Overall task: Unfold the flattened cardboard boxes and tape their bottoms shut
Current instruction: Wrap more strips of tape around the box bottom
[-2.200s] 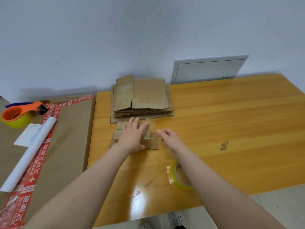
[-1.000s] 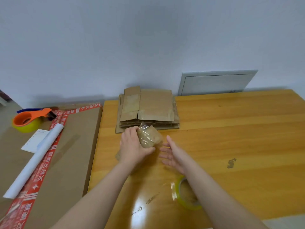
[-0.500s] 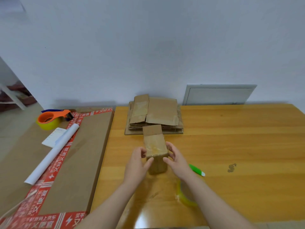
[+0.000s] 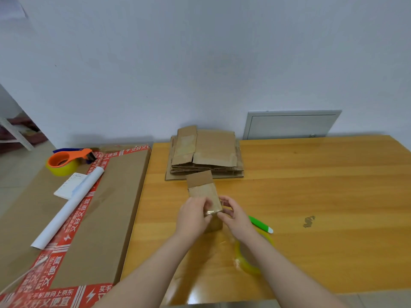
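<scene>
Standing on the wooden surface (image 4: 311, 185), right in front of the person, the small box (image 4: 203, 192) has one flap sticking up at its far end and glossy clear tape across its near top edge. The left hand (image 4: 192, 215) grips it from the left w/ fingers curled over the top. The right hand (image 4: 235, 216) pinches it from the right, thumb on the taped edge. Both hands are clamped on the box.

Just behind, by the far edge, lies the stack of flattened boxes (image 4: 206, 152). The raised flap overlaps its front in view; can't tell if they touch. A yellowish tape roll (image 4: 251, 263) lies flat near the front edge, partly under the right forearm. A green tool (image 4: 260, 224) w/ a white tip lies just right of the right hand. A dark stain (image 4: 308, 221) sits further right, w/ a broad stretch of glossy orange-brown wood around it out to the right edge.

Butted against the surface's left edge is a big flat carton (image 4: 111, 207) w/ red printed tape. It carries an orange tape dispenser (image 4: 66, 161), a white paper roll (image 4: 66, 210) and a white notepad (image 4: 66, 185).

Room: a pale grey wall (image 4: 200, 63) at the back, a white framed panel (image 4: 291, 124) behind the far edge, and pale floor (image 4: 13, 174) at far left.
</scene>
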